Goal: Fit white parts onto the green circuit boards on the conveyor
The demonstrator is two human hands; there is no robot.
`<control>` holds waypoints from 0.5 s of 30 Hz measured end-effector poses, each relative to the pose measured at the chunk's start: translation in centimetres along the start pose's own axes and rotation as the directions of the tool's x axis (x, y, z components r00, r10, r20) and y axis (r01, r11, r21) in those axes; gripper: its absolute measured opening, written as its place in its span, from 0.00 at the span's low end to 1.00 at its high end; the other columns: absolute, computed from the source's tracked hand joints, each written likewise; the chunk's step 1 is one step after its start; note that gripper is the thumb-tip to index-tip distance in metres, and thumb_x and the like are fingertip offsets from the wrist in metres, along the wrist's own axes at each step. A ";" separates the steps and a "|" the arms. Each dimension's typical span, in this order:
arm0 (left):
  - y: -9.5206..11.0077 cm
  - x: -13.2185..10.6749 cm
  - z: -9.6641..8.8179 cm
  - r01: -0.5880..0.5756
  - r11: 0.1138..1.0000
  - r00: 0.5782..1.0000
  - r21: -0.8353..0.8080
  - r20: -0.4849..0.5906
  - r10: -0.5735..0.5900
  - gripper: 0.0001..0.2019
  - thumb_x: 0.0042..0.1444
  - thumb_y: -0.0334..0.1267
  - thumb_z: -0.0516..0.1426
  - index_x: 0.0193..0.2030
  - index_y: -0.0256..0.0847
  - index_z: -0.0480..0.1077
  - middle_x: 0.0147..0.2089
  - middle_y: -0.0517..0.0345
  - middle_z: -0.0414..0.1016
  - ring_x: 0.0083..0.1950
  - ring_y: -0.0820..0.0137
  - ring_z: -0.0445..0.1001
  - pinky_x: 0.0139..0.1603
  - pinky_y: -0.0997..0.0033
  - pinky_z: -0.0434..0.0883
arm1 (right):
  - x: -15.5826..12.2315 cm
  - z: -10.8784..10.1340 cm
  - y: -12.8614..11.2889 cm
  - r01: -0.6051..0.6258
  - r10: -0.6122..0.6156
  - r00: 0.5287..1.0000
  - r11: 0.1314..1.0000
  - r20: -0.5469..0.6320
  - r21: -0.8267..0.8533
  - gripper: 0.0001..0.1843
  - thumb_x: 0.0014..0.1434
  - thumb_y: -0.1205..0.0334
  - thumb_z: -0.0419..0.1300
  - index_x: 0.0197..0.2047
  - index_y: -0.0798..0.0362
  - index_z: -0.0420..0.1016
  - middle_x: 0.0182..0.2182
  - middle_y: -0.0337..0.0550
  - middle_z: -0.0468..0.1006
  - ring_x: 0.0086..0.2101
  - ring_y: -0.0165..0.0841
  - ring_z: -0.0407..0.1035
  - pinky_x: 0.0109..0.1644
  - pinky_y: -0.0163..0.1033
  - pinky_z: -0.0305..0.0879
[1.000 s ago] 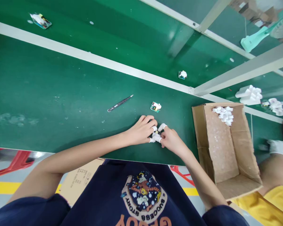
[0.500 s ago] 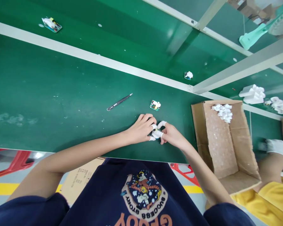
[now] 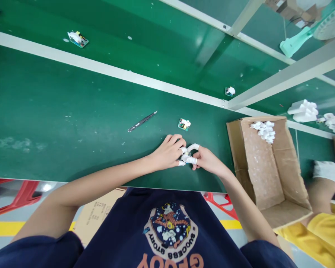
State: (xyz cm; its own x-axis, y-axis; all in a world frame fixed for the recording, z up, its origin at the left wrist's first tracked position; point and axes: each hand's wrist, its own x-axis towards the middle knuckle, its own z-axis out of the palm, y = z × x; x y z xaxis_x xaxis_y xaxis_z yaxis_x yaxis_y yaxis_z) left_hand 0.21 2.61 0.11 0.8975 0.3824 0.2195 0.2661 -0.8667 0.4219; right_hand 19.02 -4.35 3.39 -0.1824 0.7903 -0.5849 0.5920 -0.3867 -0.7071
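My left hand (image 3: 167, 152) and my right hand (image 3: 208, 161) meet at the middle of the green workbench (image 3: 72, 111). Their fingertips wear white finger cots and pinch a small circuit board (image 3: 186, 155), which they mostly hide. Just beyond my fingers lies a second small circuit board (image 3: 184, 124) with white parts on it. Left of that board, a pair of dark tweezers (image 3: 142, 121) rests on the bench, out of reach of neither hand's fingertips by a small gap.
A cardboard box (image 3: 234, 149) holding white pieces stands to my right. A pale rail (image 3: 128, 72) crosses the bench, with more small boards beyond it. At far right, a co-worker's white-gloved hand (image 3: 328, 173) and yellow sleeve (image 3: 324, 232) show.
My right hand has shifted slightly up and its fingers now lie flatter across the board. The view has turned, so the far boards sit further right. The co-worker's gloved hand has moved up.
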 end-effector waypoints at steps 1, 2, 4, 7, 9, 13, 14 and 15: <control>0.0 0.0 0.0 -0.003 1.000 1.000 -0.001 -0.004 0.003 0.10 0.55 0.40 0.60 0.36 0.33 0.72 0.48 0.46 0.69 0.55 0.54 0.59 0.50 0.55 0.58 | -0.1 -0.1 0.3 0.011 -0.011 1.000 0.998 0.001 0.058 0.14 0.57 0.57 0.59 0.45 0.51 0.63 0.18 0.34 0.75 0.20 0.32 0.71 0.26 0.33 0.63; 0.0 0.0 0.1 -0.005 1.000 1.000 -0.002 -0.009 0.005 0.10 0.55 0.40 0.60 0.36 0.33 0.72 0.48 0.46 0.69 0.55 0.54 0.59 0.50 0.55 0.59 | -0.1 -0.2 0.6 0.009 -0.008 1.000 0.996 -0.016 0.093 0.14 0.57 0.57 0.59 0.44 0.51 0.63 0.17 0.33 0.74 0.19 0.32 0.71 0.25 0.32 0.63; 0.0 0.0 0.1 -0.003 1.000 1.000 -0.011 -0.017 0.003 0.10 0.55 0.40 0.60 0.36 0.33 0.72 0.48 0.47 0.69 0.55 0.54 0.59 0.50 0.56 0.59 | -0.2 0.0 0.9 0.001 0.003 1.000 0.986 -0.025 0.165 0.14 0.57 0.57 0.60 0.44 0.51 0.63 0.16 0.32 0.73 0.18 0.32 0.71 0.24 0.32 0.64; -0.1 0.0 0.3 0.003 1.000 1.000 -0.030 -0.019 -0.003 0.12 0.55 0.42 0.61 0.38 0.33 0.72 0.48 0.47 0.70 0.55 0.54 0.59 0.50 0.56 0.59 | -0.2 0.3 1.0 0.012 -0.011 1.000 0.961 -0.005 0.278 0.15 0.58 0.53 0.59 0.45 0.51 0.63 0.16 0.32 0.74 0.19 0.33 0.72 0.24 0.31 0.65; -0.2 0.0 0.3 0.000 0.999 1.000 -0.032 -0.008 0.000 0.13 0.55 0.42 0.61 0.39 0.33 0.72 0.48 0.47 0.69 0.55 0.54 0.59 0.50 0.56 0.59 | -0.2 0.4 1.0 0.029 -0.017 0.999 0.961 -0.044 0.276 0.15 0.59 0.52 0.58 0.44 0.52 0.64 0.15 0.33 0.73 0.19 0.32 0.72 0.24 0.31 0.65; -0.5 0.1 -0.1 0.011 0.999 0.999 -0.052 0.035 -0.009 0.14 0.52 0.41 0.63 0.41 0.33 0.71 0.50 0.47 0.69 0.56 0.53 0.58 0.51 0.55 0.59 | -0.7 0.9 1.5 0.069 -0.041 0.990 0.974 -0.133 0.215 0.20 0.59 0.50 0.57 0.50 0.54 0.66 0.16 0.34 0.73 0.18 0.31 0.69 0.25 0.33 0.66; -0.6 0.2 -0.2 0.016 0.997 0.999 -0.072 0.053 -0.012 0.14 0.52 0.40 0.64 0.42 0.34 0.71 0.50 0.47 0.69 0.57 0.54 0.58 0.51 0.56 0.59 | -0.9 1.2 1.8 0.091 -0.062 0.986 0.977 -0.152 0.193 0.24 0.58 0.49 0.59 0.53 0.54 0.66 0.17 0.33 0.73 0.18 0.31 0.68 0.25 0.34 0.66; -0.7 0.2 -0.4 0.023 0.995 0.998 -0.094 0.069 -0.016 0.14 0.51 0.39 0.64 0.42 0.35 0.71 0.51 0.48 0.68 0.57 0.54 0.58 0.51 0.56 0.60 | -1.1 1.5 2.0 0.115 -0.088 0.980 0.982 -0.180 0.148 0.27 0.57 0.49 0.60 0.55 0.54 0.65 0.18 0.33 0.72 0.19 0.30 0.67 0.26 0.34 0.65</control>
State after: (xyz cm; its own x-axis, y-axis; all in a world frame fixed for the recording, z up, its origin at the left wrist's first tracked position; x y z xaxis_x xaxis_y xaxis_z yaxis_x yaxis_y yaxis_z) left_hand 0.05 3.41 0.21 0.9151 0.3737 0.1516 0.2523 -0.8236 0.5079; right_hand 19.23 -6.74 2.02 -0.0894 0.8938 -0.4394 0.4443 -0.3591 -0.8208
